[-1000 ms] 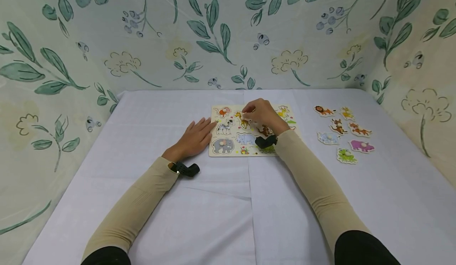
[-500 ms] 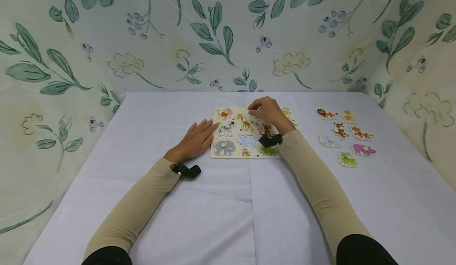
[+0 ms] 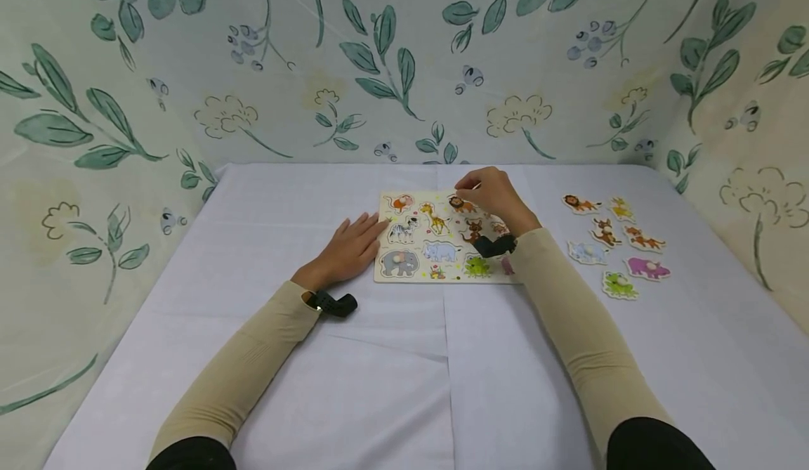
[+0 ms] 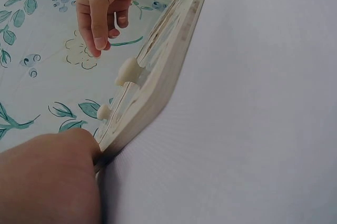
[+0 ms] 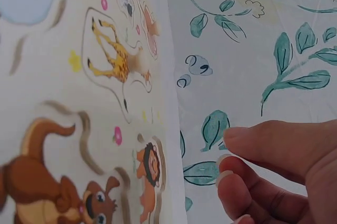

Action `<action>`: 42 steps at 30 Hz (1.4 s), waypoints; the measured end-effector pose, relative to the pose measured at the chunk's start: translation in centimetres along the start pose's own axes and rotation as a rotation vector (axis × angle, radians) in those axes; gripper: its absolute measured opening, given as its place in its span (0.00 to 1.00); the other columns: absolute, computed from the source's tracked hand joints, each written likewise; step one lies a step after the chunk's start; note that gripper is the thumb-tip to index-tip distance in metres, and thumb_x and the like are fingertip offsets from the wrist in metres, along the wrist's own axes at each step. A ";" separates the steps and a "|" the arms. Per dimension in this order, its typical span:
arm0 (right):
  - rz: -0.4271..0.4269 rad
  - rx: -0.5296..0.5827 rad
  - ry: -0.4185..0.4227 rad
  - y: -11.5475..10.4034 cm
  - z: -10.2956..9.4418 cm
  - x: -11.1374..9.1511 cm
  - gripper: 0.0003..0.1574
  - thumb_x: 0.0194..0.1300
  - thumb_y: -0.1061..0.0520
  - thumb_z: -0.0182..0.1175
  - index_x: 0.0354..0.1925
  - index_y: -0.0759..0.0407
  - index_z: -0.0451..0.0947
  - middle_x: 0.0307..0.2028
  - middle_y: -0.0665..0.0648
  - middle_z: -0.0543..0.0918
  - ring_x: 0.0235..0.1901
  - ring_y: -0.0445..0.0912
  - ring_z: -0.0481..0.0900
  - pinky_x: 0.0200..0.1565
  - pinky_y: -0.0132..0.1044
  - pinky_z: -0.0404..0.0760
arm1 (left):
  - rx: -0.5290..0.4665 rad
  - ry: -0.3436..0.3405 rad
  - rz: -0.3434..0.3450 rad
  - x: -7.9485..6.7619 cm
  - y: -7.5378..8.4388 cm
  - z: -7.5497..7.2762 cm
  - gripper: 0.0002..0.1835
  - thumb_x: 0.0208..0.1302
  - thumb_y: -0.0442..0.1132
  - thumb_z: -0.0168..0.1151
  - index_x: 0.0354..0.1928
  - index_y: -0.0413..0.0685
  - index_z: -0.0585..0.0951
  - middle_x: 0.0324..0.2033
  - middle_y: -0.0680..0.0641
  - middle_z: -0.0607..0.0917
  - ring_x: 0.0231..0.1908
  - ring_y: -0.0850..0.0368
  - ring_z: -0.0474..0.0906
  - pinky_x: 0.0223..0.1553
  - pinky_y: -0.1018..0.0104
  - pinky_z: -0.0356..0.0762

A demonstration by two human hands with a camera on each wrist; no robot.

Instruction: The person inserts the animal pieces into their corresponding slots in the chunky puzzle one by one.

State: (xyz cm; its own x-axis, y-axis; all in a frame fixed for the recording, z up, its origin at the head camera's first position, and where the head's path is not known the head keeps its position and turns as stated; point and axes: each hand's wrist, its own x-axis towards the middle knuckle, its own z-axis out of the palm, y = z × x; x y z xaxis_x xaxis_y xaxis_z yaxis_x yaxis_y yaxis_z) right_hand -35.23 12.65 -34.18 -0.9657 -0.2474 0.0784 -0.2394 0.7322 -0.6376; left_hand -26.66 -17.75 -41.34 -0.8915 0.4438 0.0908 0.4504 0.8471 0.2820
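Observation:
A wooden knob puzzle board (image 3: 422, 275) with animal pictures lies on the table. My left hand (image 3: 344, 249) rests flat with straight fingers, fingertips at the board's left edge. The right hand (image 3: 493, 194) hovers over the board's upper right, by the lion picture (image 3: 461, 204). In the right wrist view, its thumb and fingers (image 5: 247, 137) bend loosely, nothing between them. The giraffe piece (image 5: 116, 58) sits in its slot, knob up. Elephant (image 3: 399, 264), zebra (image 3: 402, 230) and monkey (image 3: 399, 203) pieces are also in the board. The right wrist camera and sleeve hide part of the board's right side.
To the right of the board lie several loose pieces: a lion (image 3: 581, 204), a yellow animal (image 3: 622, 209), a kangaroo (image 3: 605, 233), a tiger (image 3: 645, 238), a blue one (image 3: 588, 253), a purple hippo (image 3: 647, 268) and a frog (image 3: 619, 285). A patterned cloth (image 3: 379, 69) hangs behind the table.
My right hand has let go of the giraffe piece and moved right, uncovering the giraffe and then the lion picture. The left hand stays at the board's edge. The head view shifts slightly.

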 end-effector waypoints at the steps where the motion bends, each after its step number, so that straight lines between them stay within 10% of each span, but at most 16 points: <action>1: -0.001 -0.002 0.007 0.2 -0.2 0.0 0.15 0.66 0.55 0.61 0.48 0.60 0.84 0.43 0.58 0.84 0.41 0.52 0.77 0.43 0.45 0.77 | -0.003 0.000 0.000 0.0 0.0 0.0 0.28 0.76 0.49 0.35 0.76 0.55 0.55 0.75 0.48 0.52 0.74 0.49 0.41 0.71 0.46 0.36; 42: 0.112 -0.021 0.161 8.0 -6.3 -2.2 0.20 0.69 0.49 0.59 0.52 0.60 0.81 0.49 0.63 0.80 0.45 0.57 0.75 0.45 0.50 0.75 | -0.005 -0.007 -0.004 -0.1 0.1 -0.1 0.28 0.77 0.49 0.35 0.76 0.55 0.54 0.75 0.48 0.51 0.75 0.49 0.40 0.71 0.46 0.35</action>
State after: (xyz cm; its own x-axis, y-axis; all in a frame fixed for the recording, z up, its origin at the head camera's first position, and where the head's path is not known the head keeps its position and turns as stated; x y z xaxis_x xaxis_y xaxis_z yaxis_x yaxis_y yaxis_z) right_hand -35.67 23.05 -34.66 -0.9897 -0.0602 0.1300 -0.1296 0.7633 -0.6329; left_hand -26.49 -17.72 -41.20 -0.8929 0.4425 0.0827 0.4465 0.8474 0.2874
